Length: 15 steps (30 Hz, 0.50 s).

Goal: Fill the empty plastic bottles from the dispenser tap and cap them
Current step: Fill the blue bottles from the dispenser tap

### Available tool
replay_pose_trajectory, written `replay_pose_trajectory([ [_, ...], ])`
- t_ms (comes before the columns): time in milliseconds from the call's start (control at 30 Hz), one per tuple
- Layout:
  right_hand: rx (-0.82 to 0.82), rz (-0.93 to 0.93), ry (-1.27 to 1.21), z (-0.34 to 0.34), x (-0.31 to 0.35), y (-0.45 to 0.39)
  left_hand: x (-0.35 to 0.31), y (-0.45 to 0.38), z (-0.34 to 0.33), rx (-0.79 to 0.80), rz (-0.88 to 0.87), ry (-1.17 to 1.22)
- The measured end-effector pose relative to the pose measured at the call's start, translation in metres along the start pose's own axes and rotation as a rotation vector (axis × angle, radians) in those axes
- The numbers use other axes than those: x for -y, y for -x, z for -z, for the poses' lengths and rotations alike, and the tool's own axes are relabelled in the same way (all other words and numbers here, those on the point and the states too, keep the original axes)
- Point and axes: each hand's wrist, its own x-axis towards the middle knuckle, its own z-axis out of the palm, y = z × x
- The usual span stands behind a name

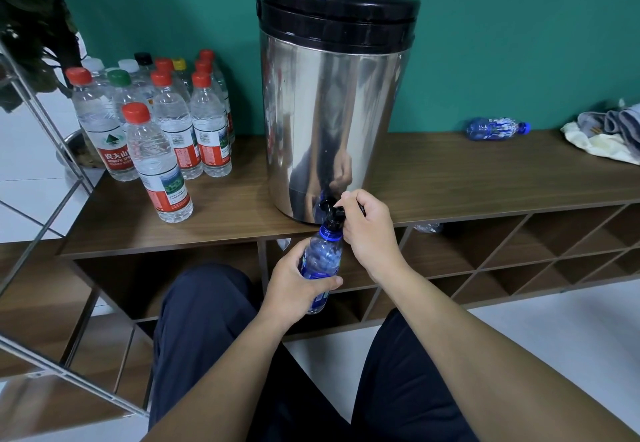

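Left hand (294, 280) grips the blue bottle (320, 261) at frame centre, long axis tilted, neck directly under the tap (334, 213). Right hand (369, 225), the nearer to the tap, holds the lever.

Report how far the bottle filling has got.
Done, apparently: the cluster of capped clear bottles standing left of the steel dispenser. In hand: left hand holds an uncapped blue bottle under the black tap, which the right hand grips. Left: capping it; the capped blue bottle lying on the shelf, contents unclear.
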Motion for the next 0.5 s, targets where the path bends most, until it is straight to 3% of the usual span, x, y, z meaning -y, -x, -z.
replay_pose_trajectory([
  [500, -0.005, -0.010, -0.003, -0.0013, -0.0003, 0.0001, 0.0016, -0.0016, 0.0000, -0.004, -0.009, -0.008],
])
